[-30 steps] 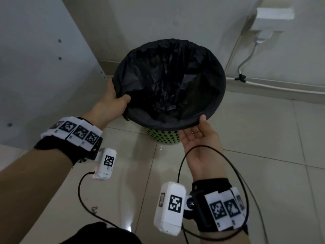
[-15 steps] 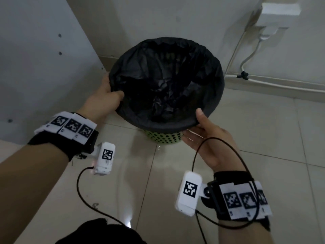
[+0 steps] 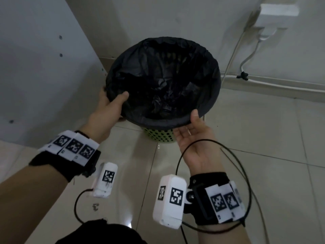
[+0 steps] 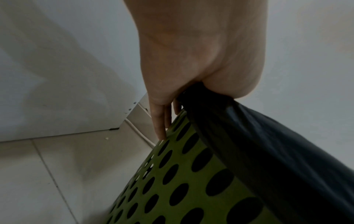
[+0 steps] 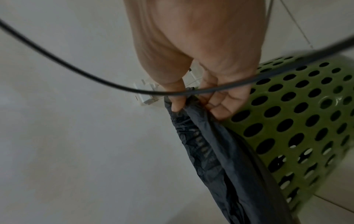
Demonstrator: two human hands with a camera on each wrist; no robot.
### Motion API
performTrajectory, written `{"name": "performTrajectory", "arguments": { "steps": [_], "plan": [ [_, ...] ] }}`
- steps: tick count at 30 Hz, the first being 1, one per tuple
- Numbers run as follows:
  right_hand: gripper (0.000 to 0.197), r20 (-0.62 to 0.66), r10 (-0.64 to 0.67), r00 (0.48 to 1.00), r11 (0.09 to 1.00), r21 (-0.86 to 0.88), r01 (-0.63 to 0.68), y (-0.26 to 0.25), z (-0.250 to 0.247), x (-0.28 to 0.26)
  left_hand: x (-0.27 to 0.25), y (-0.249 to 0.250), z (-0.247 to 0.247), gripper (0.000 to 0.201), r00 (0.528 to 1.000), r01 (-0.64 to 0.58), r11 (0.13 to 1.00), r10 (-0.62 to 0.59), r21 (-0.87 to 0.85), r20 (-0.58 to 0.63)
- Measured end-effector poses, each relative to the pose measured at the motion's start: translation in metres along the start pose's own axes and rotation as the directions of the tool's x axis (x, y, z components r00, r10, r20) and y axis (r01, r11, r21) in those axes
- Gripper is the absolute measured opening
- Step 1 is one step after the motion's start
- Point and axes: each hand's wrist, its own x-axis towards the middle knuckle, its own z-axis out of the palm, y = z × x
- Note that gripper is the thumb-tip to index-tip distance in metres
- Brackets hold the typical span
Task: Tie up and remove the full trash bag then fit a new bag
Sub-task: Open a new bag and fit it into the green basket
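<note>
A green perforated bin (image 3: 158, 137) stands on the tiled floor with a black trash bag (image 3: 161, 81) lining it, the bag's edge folded over the rim. My left hand (image 3: 114, 98) grips the left rim, thumb inside. In the left wrist view its fingers (image 4: 160, 121) lie straight down the bin (image 4: 172, 181) below the bag (image 4: 268, 151). My right hand (image 3: 188, 127) is palm-up at the near right rim, thumb on top. In the right wrist view, the right hand (image 5: 193, 104) pinches the bag's folded edge (image 5: 210, 151) beside the bin (image 5: 296, 113).
A white cabinet panel (image 3: 35, 67) stands close on the left. Behind the bin is a wall with a white box (image 3: 279, 13), hanging cables (image 3: 246, 55) and a floor-level conduit (image 3: 263, 81). Tiled floor (image 3: 255, 138) lies to the right. A black wrist cable (image 3: 247, 173) loops near my right arm.
My right hand has rolled from thumb-up to palm-up while staying on the near right rim. My left hand has kept its hold on the left rim.
</note>
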Motion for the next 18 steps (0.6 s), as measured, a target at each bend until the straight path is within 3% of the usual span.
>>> {"name": "performTrajectory", "arguments": {
  "steps": [3, 5, 10, 14, 18],
  "plan": [
    [0.028, 0.017, 0.117, 0.993, 0.976, -0.190, -0.111, 0.004, -0.006, -0.001, -0.001, -0.007, -0.005, 0.069, 0.997, -0.077, 0.996, 0.078, 0.049, -0.003],
    [0.032, -0.010, 0.105, 0.994, 0.954, -0.282, -0.103, -0.007, -0.015, 0.000, 0.008, -0.008, -0.013, 0.071, 0.996, -0.088, 0.994, 0.086, 0.070, 0.031],
    [0.013, 0.006, 0.032, 0.999, 0.989, -0.147, -0.031, -0.033, -0.018, 0.008, 0.022, -0.002, -0.022, 0.074, 0.984, -0.099, 0.984, 0.075, 0.151, 0.162],
    [0.008, 0.058, 0.007, 0.998, 0.991, -0.132, 0.000, -0.026, -0.016, 0.007, 0.029, 0.005, -0.022, 0.073, 0.981, -0.095, 0.978, 0.061, 0.185, 0.185],
    [0.010, 0.085, -0.078, 0.993, 0.991, -0.101, 0.086, -0.009, -0.019, 0.006, 0.034, 0.007, -0.014, 0.073, 0.993, -0.118, 0.983, 0.115, 0.142, 0.027]
  ]
}}
